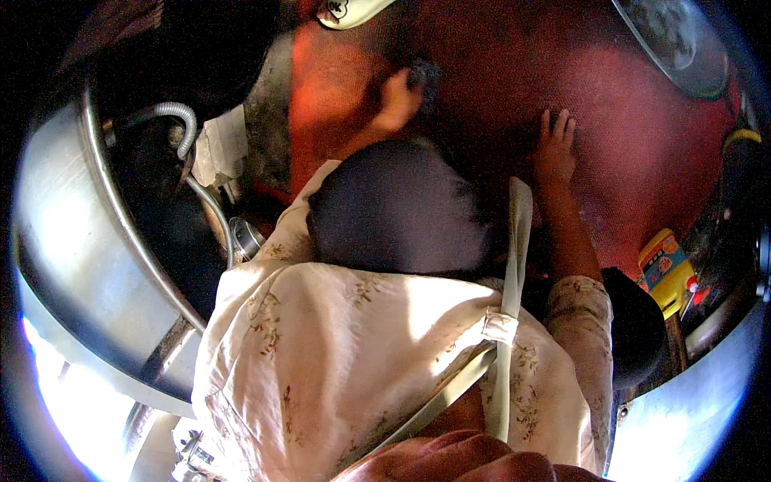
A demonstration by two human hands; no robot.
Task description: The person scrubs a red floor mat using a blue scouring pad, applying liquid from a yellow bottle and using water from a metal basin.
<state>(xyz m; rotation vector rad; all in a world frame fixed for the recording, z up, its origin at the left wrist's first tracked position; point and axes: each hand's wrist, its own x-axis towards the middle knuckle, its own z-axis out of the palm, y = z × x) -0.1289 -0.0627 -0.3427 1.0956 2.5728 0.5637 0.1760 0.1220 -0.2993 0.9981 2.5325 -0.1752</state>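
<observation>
My left hand [399, 103], blurred, is closed around a dark, rough-textured scrubber [426, 79] pressed against the red textured mat [482, 66]. Farther right, my right hand [556, 147] lies palm down on the same mat, fingers spread a little and holding nothing. My dark-trousered knee [397, 208] is bent up between my arms. A pale floral shirt [325, 343] with a loose strap [518, 247] fills the lower view.
At upper right is a basin [714, 75] with cloudy contents. A yellow-labelled bottle [668, 271] with a red nozzle lies at right. Left are a curved metal rim [114, 187], a grey corrugated hose [181, 114] and a small metal cylinder [246, 239]. A pale slipper-like item [355, 13] shows at top.
</observation>
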